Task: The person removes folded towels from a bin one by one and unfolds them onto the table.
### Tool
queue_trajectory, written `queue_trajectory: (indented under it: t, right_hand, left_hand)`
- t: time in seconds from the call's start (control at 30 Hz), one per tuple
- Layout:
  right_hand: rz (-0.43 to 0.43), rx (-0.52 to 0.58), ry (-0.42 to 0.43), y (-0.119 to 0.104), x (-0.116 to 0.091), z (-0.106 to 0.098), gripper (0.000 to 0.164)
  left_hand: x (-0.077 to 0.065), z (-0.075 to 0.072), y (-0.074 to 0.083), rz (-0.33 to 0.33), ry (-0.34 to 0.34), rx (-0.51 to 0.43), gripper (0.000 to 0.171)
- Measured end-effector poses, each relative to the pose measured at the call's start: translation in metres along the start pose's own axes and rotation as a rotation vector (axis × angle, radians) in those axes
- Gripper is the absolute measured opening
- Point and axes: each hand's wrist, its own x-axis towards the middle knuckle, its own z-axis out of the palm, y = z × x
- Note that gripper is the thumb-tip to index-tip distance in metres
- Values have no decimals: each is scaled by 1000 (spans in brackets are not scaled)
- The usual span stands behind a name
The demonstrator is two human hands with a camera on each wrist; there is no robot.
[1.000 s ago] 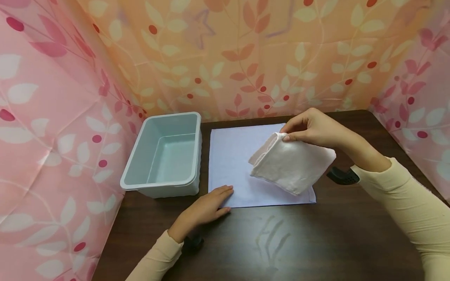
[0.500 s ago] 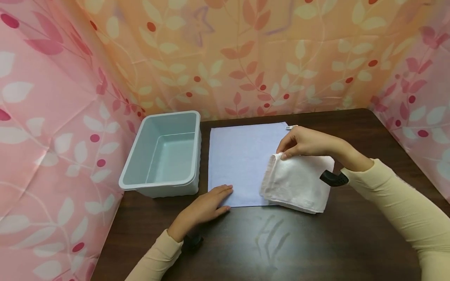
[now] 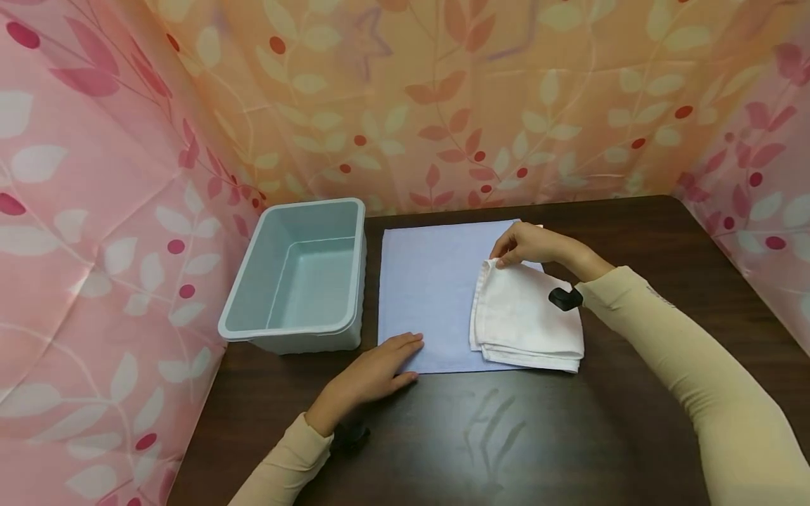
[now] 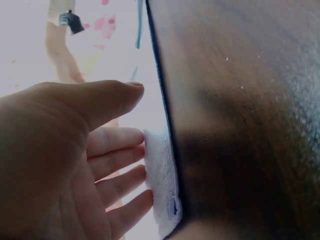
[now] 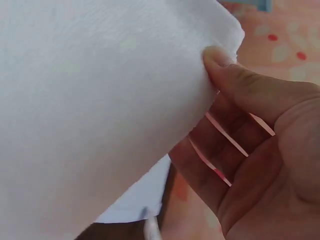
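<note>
A folded white cloth [image 3: 528, 316] lies over the right part of a flat lavender cloth [image 3: 430, 295] on the dark table. Its upper left corner is pinched between thumb and fingers of my right hand [image 3: 528, 244]. The right wrist view shows the thumb on top of the white cloth [image 5: 100, 100] and the fingers behind it. My left hand [image 3: 373, 372] rests with straight fingers on the lavender cloth's near left corner. Up close in the left wrist view, the left hand's fingertips [image 4: 135, 135] touch the edge of that cloth [image 4: 162, 175].
A grey-blue plastic tub [image 3: 294, 281] with nothing inside stands left of the cloths. Floral curtains [image 3: 481, 105] hang behind and at both sides of the table [image 3: 633, 393]. A small white tag shows by the lavender cloth's far right corner.
My right hand has lowered the white cloth from the air onto the right side of the lavender cloth, then shifted it slightly away from me. The left hand has stayed in place.
</note>
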Motion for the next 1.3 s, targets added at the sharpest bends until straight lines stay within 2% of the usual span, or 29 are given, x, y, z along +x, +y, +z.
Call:
queue_trajectory:
  t: [0.3, 0.5, 0.57, 0.8, 0.97, 1.07, 1.13, 1.3]
  right_hand:
    - [62, 114, 46, 40, 9, 21, 27]
    - [122, 291, 62, 50, 8, 34, 31]
    - [117, 318, 68, 51, 9, 35, 31]
    - [69, 268, 94, 48, 13, 38, 28]
    - [102, 242, 133, 46, 9, 39, 29]
    - [135, 290, 181, 41, 2, 37, 32]
    - [153, 346, 209, 27, -8, 36, 33]
    - [109, 378, 240, 1, -32, 50, 33]
  left_hand:
    - [1, 3, -1, 14, 11, 13, 61]
    - [2, 5, -2, 22, 7, 16, 62]
    - [2, 5, -2, 21, 7, 17, 62]
    - [2, 3, -2, 10, -2, 0, 62]
    - [3, 3, 0, 10, -10, -3, 62]
    - [2, 3, 0, 6, -11, -8, 62]
    - [2, 3, -1, 5, -11, -7, 62]
    - [0, 2, -1, 3, -4, -15, 62]
